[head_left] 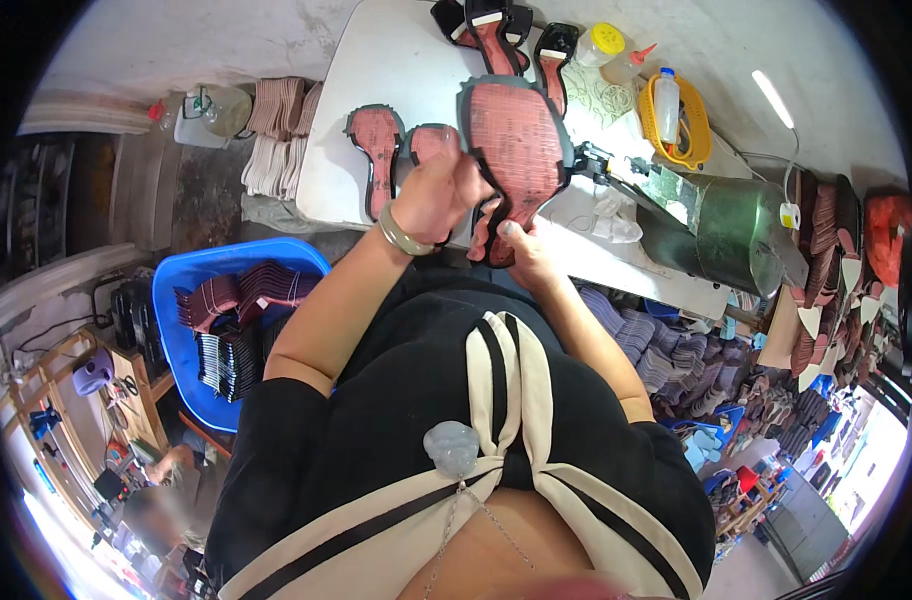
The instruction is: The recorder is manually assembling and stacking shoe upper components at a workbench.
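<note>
A large sole-shaped shoe piece [516, 135], reddish and ribbed with a black notched border, is held up over the near edge of the white table. My right hand [531, 255] grips its narrow lower end, thumb on the front face. At its left edge is my left hand [441, 195], fingers bent together; whatever they pinch is hidden. Behind that hand a smaller reddish piece [433, 138] shows in part. Another similar black-edged piece [376, 135] lies farther left. Several more [491, 40] lie at the table's far side, some overlapping.
A machine with a green cylindrical body [726, 230] stands right of the table. A yellow basket [691, 150] holds a bottle; a yellow-lidded jar [601, 42] is nearby. Left is a blue tub [166, 330] of stacked pieces. Piles of shoe parts [666, 350] lie right; another person [166, 500] is lower left.
</note>
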The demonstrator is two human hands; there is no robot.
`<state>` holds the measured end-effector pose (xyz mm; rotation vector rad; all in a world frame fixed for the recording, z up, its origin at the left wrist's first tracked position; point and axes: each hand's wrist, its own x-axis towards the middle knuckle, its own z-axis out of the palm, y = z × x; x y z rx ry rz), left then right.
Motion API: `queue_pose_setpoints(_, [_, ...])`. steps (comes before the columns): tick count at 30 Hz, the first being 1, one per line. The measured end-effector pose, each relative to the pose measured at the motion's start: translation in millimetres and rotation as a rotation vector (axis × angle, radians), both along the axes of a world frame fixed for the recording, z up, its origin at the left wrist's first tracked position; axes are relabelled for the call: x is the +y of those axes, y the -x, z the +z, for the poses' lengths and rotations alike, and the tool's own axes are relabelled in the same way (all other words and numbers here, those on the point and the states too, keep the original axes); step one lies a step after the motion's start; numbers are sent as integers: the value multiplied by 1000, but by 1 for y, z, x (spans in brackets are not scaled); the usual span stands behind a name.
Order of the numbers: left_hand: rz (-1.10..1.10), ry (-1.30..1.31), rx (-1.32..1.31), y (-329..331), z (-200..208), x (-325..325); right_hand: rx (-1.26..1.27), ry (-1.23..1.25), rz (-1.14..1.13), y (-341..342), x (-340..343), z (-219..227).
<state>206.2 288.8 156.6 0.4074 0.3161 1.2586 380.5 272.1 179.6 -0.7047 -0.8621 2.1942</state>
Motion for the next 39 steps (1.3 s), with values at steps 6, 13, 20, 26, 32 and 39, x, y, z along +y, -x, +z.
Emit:
queue_pose_setpoints(6, [-10,-62,91,-8,67,-5,-164,-69,-29,-4,0,-7])
queue_pose_setpoints(13, [217,145,451,-15,90,-8,-251,-222,62,-11,4,34])
queue_pose_setpoints(20, [116,329,153,-17,102,-14,-379,-421,-354,4,-6,42])
queue_pose_setpoints(26, [148,184,242,-19,100,-21,-138,-390,-263,-6,0,54])
queue_pose_setpoints(32, [-159,-21,100,-31,101,-18,-44,-375,-248,-9,-7,58])
queue_pose_setpoints(39, [408,-180,1308,-55,99,-15,-361,-490,-177,-37,0,45])
